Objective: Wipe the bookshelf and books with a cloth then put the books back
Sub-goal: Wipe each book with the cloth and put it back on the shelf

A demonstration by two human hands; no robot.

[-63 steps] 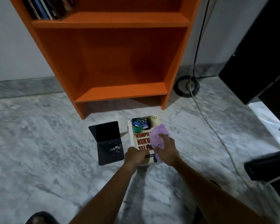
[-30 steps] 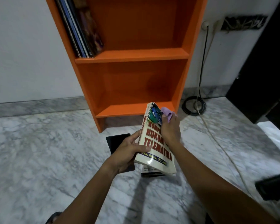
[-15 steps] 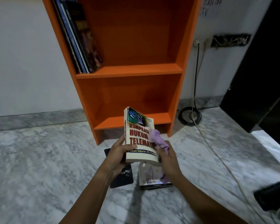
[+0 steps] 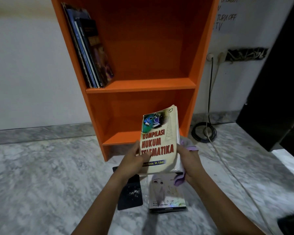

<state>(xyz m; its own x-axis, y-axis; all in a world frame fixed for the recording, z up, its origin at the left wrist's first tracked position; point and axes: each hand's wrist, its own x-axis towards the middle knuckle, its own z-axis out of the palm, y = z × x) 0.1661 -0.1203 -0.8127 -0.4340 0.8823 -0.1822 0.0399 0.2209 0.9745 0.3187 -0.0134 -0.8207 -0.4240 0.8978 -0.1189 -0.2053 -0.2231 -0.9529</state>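
I hold a cream paperback with red title lettering (image 4: 159, 141) upright in front of the orange bookshelf (image 4: 143, 85). My left hand (image 4: 134, 161) grips its lower left edge, thumb across the cover. My right hand (image 4: 189, 161) holds a purple cloth (image 4: 187, 146) against the book's page edge on the right. Several books (image 4: 90, 51) lean at the left of the upper shelf. A white book (image 4: 166, 194) and a black book (image 4: 130, 192) lie on the floor below my hands.
The bottom shelf (image 4: 126, 138) holds nothing visible. Cables run from wall sockets (image 4: 215, 56) to a coil (image 4: 204, 131) on the marble floor right of the shelf. A dark cabinet (image 4: 275, 82) stands at the right.
The cream book was lifted off the floor stack and raised upright. My right hand with the cloth moved from the cover to the book's right page edge. The view tilted up.
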